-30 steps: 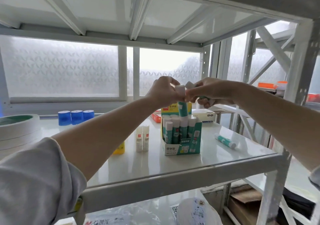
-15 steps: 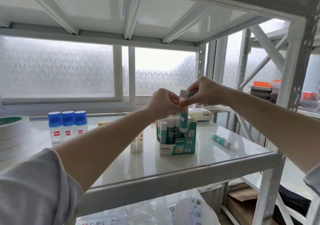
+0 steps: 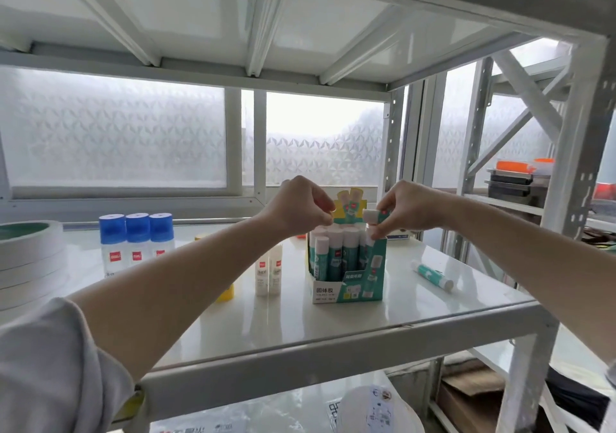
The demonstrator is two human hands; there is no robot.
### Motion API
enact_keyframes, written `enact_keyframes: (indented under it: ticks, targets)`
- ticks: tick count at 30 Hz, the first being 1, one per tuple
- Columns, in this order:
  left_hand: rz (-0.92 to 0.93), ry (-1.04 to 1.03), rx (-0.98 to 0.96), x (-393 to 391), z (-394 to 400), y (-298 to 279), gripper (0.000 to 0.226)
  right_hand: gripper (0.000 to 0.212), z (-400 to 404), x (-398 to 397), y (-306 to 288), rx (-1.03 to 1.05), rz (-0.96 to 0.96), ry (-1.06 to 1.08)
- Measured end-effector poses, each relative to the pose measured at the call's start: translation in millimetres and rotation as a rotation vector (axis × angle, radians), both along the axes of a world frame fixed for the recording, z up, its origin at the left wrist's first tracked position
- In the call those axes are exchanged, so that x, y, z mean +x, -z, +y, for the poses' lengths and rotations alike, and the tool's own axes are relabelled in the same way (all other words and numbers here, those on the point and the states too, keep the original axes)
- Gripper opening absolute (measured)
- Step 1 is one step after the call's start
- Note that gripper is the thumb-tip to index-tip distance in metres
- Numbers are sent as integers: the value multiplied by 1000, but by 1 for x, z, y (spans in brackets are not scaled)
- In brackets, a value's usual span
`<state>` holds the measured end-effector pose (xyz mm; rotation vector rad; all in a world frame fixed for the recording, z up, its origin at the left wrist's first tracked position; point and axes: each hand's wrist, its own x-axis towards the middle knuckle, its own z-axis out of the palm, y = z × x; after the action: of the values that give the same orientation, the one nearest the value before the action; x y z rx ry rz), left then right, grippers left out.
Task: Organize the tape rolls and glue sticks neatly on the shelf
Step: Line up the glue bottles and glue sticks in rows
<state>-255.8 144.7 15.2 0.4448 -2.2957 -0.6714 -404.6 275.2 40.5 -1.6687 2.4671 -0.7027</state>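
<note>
Both hands hover over a teal box of upright glue sticks on the white shelf. The right hand pinches a glue stick by its white cap at the box's right rear corner — the left hand is curled just above the caps on the left. One stick lies loose to the right of the box. Left of it stand two white sticks, three blue-capped bottles and — at the far edge — stacked tape rolls.
</note>
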Motion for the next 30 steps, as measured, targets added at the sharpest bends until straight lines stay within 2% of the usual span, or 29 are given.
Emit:
enact_keyframes:
  ticks: [8, 13, 16, 18, 21, 25, 27, 30]
  targets:
    - [-8, 5, 17, 6, -1, 4, 21, 18, 1, 3, -6, 122, -69, 34]
    - [-8, 22, 20, 8, -1, 5, 22, 21, -2, -1, -9, -10, -99, 69]
    - [-22, 28, 16, 9, -2, 6, 20, 22, -1, 1, -10, -6, -83, 60]
    - [-58, 42, 1, 10, -1, 5, 20, 25, -2, 6, -8, -27, -127, 20]
    - [-173, 70, -96, 12, 1, 5, 23, 26, -4, 12, -9, -135, -303, -99]
    - [-261, 40, -262, 14, 2, 5, 22, 36, -5, 16, -10, -218, -294, -210]
    - [-270, 36, -276, 15, 2, 5, 21, 46, -4, 15, -8, -222, -381, -277]
    - [-285, 39, -258, 17, 3, 4, 19, 34, -4, 8, -3, -192, -453, -346]
